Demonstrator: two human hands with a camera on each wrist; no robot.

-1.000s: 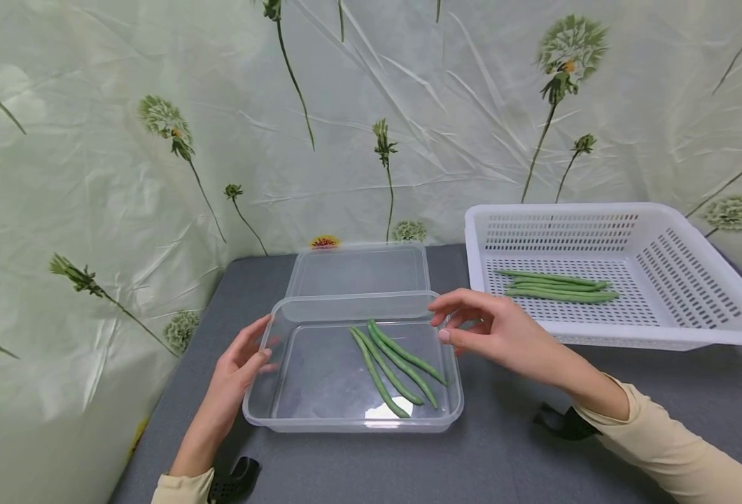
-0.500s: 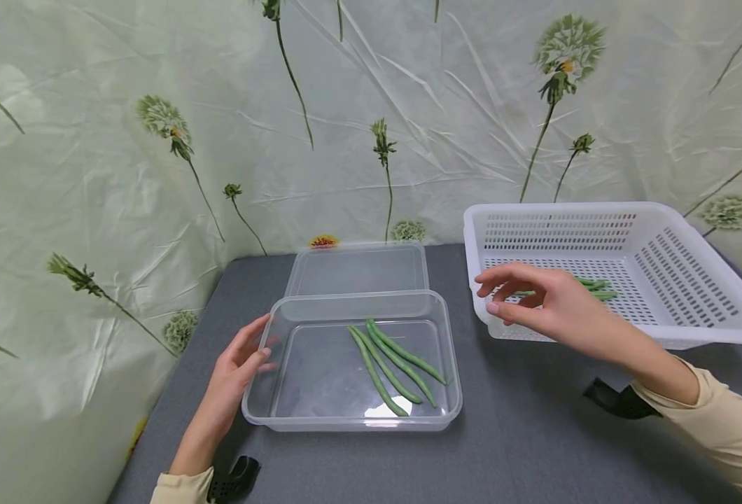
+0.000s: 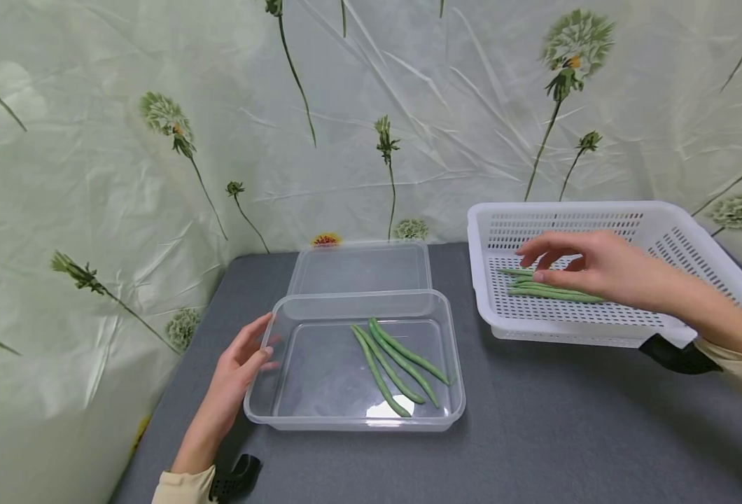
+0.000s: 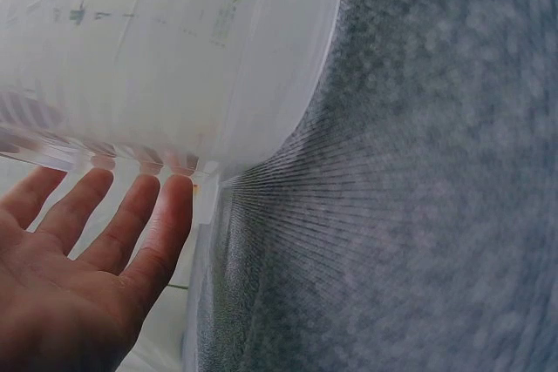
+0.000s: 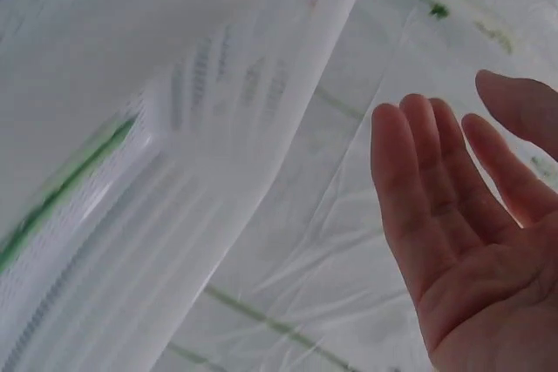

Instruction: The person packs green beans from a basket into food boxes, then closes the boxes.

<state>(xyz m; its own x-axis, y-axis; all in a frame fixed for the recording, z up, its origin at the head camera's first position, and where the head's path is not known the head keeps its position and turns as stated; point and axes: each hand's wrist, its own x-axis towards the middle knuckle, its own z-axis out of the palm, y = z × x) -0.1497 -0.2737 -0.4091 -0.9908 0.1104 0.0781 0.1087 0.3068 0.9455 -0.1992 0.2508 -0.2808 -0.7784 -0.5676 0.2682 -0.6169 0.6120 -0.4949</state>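
In the head view, a clear plastic food container point(image 3: 320, 378) stands on the grey cloth with several green beans point(image 3: 380, 371) lying in its right half. At its left wall is my left hand point(image 3: 229, 381); in the left wrist view the fingertips point(image 4: 179, 193) touch the outside of that wall, fingers extended. Over the white perforated basket point(image 3: 491, 308) hovers my right hand point(image 3: 598, 266), fingers loosely bent and holding nothing. Several more green beans point(image 3: 547, 292) lie in the basket below it, partly covered by the hand. The right wrist view shows the right palm point(image 5: 497, 302) bare beside the basket.
Behind the container lies its flat translucent lid point(image 3: 361, 269). A plastic sheet printed with dandelions point(image 3: 320, 140) hangs behind the table and down its left side. The basket's near wall point(image 3: 560, 332) rises between the table front and the beans in it.
My right hand has moved from the container's right rim to the right, over the basket's beans. The left hand stays at the container, and the beans in it have not moved.
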